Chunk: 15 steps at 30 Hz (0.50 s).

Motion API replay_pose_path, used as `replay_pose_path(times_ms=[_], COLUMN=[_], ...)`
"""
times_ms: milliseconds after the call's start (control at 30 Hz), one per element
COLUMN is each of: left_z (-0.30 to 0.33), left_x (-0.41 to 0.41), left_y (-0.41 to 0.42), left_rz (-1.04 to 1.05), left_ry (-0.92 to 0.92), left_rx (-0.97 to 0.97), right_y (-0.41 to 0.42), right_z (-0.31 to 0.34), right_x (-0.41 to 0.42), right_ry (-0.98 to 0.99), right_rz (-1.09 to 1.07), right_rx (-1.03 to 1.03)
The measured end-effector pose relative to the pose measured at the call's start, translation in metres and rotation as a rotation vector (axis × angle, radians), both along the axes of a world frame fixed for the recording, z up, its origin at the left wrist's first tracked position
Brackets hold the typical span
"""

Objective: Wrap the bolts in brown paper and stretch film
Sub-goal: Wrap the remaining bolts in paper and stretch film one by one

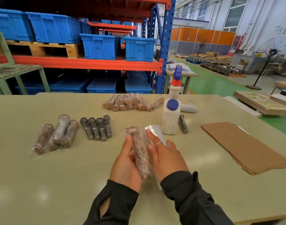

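Note:
A bolt wrapped in brown paper and partly in stretch film (139, 151) lies between my two hands above the table. My left hand (126, 165) cradles it from the left with fingers curled under it. My right hand (165, 158) presses flat on the loose clear film (153, 130) beside the bolt. Several bare steel bolts (96, 128) lie in a row to the left. Three film-wrapped bolts (57, 133) lie further left. A stack of brown paper sheets (242, 146) sits on the right.
A pile of wrapped bolts (132, 102) lies at the back of the table (41, 176). A white spray bottle (171, 111) stands just beyond my hands, one bare bolt (183, 124) beside it. Shelving with blue crates (100, 46) stands behind the table.

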<state>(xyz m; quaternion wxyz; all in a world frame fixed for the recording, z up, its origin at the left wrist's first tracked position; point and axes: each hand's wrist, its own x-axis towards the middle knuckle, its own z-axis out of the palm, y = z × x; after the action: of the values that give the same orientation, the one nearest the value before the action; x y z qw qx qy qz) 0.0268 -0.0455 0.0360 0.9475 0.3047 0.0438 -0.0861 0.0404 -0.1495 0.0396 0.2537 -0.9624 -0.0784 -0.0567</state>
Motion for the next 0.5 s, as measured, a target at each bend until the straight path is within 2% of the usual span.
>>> replay_pose_path(times_ms=[67, 200, 267, 367, 500], left_z=[-0.002, -0.004, -0.006, -0.01, -0.008], left_x=[-0.001, 0.0, 0.0, -0.001, 0.0], left_y=[0.0, -0.001, -0.005, -0.011, -0.01], left_rz=[0.078, 0.435, 0.518, 0.549, 0.552], left_ry=[-0.042, -0.072, -0.131, -0.135, -0.093], left_rx=[0.112, 0.648, 0.817, 0.877, 0.77], right_y=[-0.001, 0.0, 0.001, 0.003, 0.01], right_z=[0.0, 0.0, 0.0, 0.0, -0.002], right_x=[0.0, -0.003, -0.004, -0.004, -0.008], right_ry=[-0.008, -0.016, -0.024, -0.033, -0.055], right_rz=[0.012, 0.0, -0.012, -0.022, -0.027], right_rx=[0.035, 0.077, 0.091, 0.074, 0.007])
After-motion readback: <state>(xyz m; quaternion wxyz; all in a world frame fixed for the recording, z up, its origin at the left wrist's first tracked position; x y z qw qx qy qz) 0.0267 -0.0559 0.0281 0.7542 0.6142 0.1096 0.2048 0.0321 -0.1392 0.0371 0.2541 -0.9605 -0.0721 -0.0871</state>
